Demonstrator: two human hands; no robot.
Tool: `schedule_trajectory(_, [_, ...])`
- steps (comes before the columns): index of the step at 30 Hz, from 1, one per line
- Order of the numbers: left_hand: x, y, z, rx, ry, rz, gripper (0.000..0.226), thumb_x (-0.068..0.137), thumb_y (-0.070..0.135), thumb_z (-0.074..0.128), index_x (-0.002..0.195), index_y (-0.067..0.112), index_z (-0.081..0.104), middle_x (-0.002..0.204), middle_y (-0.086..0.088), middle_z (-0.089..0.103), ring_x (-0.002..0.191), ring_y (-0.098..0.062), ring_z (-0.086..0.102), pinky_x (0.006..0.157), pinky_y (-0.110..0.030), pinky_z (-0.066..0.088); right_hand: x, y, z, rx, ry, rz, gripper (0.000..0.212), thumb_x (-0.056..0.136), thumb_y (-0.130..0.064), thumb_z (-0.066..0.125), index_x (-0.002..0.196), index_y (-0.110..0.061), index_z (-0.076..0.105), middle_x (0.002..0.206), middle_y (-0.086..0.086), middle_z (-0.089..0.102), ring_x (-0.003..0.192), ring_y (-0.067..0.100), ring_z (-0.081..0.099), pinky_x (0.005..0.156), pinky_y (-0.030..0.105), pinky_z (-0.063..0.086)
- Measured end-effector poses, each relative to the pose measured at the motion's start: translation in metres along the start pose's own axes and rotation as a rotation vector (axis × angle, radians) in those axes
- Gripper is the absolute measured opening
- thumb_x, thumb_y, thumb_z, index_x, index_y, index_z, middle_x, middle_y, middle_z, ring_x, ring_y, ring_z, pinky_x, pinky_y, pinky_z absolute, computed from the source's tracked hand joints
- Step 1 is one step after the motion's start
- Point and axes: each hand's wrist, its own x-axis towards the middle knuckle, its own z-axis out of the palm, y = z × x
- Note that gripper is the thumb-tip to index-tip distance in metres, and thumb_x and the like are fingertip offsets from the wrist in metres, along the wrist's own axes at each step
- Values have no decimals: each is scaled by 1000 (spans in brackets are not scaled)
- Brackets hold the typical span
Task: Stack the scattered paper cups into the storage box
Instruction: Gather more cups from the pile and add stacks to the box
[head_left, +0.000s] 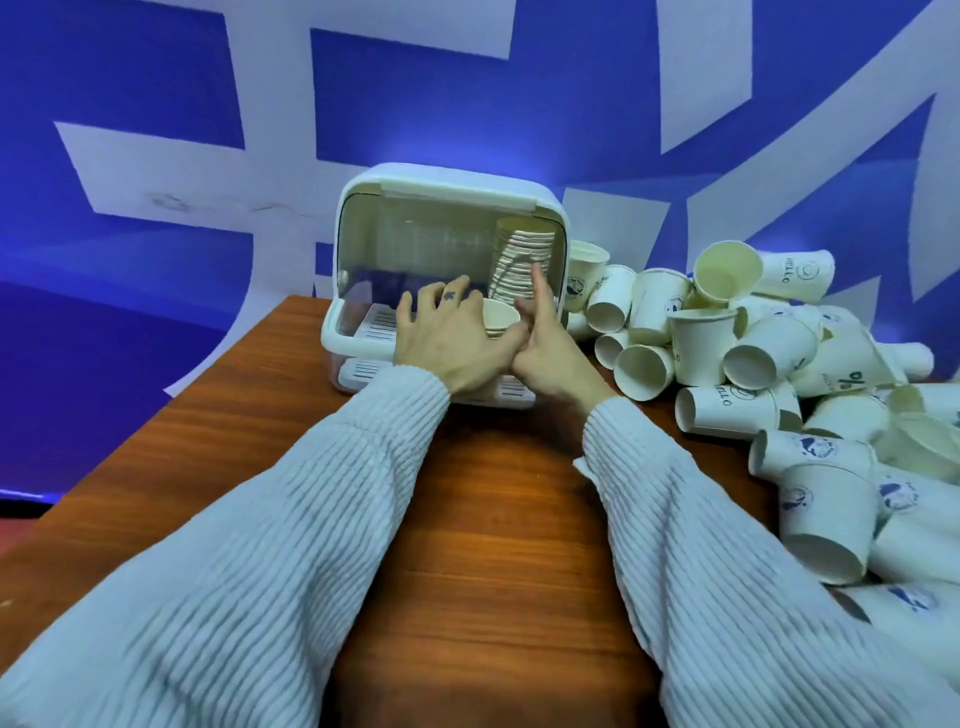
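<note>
A white storage box (363, 208) with its lid raised stands at the table's far edge. A tall stack of paper cups (519, 254) leans inside it on the right. In front of that stack sits a short stack of cups (498, 314), mouth up, between my two hands. My left hand (447, 338) wraps its left side, fingers spread over the box floor. My right hand (545, 343) presses its right side, one finger pointing up along the tall stack. Scattered paper cups (727, 338) lie piled to the right.
The brown wooden table (467, 519) runs toward me. The cup pile covers its right side up to the box. A blue and white wall stands behind. The table's left edge drops off at the left.
</note>
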Motion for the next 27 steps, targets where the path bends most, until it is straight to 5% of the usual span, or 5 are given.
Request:
schedule_trajectory(4, [-14,15,2,14,70,-16,89,88,80,30,155,21,39,169,-5,21,156,-30,6,123,-58,-1,-32,-5,-20,36,-35,-43,123,74,-20,80,165,-20,-3,167,4,30,149,14,35,126,41,28])
schedule_trajectory(9, [-55,76,21,-251,405,242,50,91,38,56,136,16,58,143,-10,53,138,-33,38,113,-51,31,-93,-5,-57,-51,74,37,80,92,-3,66,161,-12,27,156,10,47,143,20,46,121,36,35])
schedule_trajectory(13, [-74,127,40,-395,258,343,49,89,36,53,130,12,61,134,-11,58,127,-35,48,106,-47,39,-147,8,-103,-198,130,113,63,89,-10,63,150,-14,47,148,9,57,136,24,54,115,42,42])
schedule_trajectory(19, [-126,181,63,-474,12,631,41,93,44,57,124,17,65,125,-5,60,118,-26,54,99,-39,43,-242,29,-176,-439,164,250,45,95,-23,64,140,-22,62,142,-5,63,131,8,55,111,23,39])
schedule_trajectory(27, [-163,217,68,-330,-165,821,76,85,76,45,137,22,57,134,-1,59,122,-25,53,100,-44,45,-305,53,-237,-542,304,413,43,96,-36,66,138,-24,62,141,-4,63,130,12,55,106,26,39])
